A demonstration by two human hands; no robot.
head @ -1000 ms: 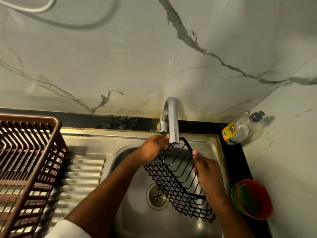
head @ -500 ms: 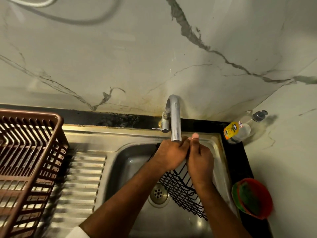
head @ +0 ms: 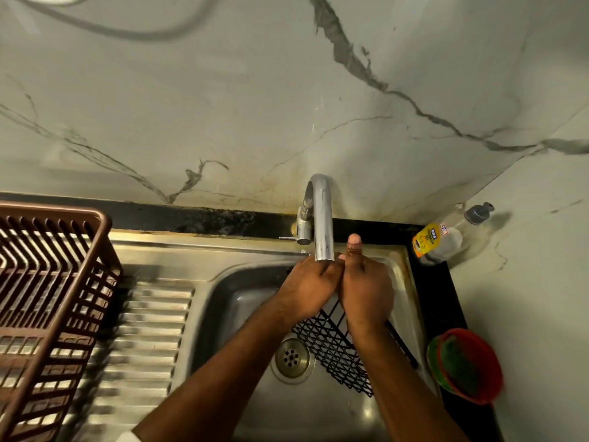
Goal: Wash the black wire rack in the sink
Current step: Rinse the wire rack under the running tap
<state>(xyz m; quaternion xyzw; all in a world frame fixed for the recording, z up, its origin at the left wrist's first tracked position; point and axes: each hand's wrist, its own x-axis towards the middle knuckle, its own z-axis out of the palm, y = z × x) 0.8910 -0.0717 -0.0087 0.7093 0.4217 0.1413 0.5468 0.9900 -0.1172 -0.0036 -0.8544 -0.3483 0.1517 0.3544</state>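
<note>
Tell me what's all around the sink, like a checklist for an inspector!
Surface: steel sink with ribbed drainboard and a drain; black counter edge behind.
Job's things: black wire rack tilted in the basin, mostly hidden by the hands; faucet above it, no water stream seen.
Clutter: brown dish basket on the left; soap bottle in the corner; red bowl holding something green.
Hands: left hand and right hand side by side under the spout, fingers curled down at the rack's top edge.
Cables: white cord on the wall.
Surroundings: veined marble wall.
</note>
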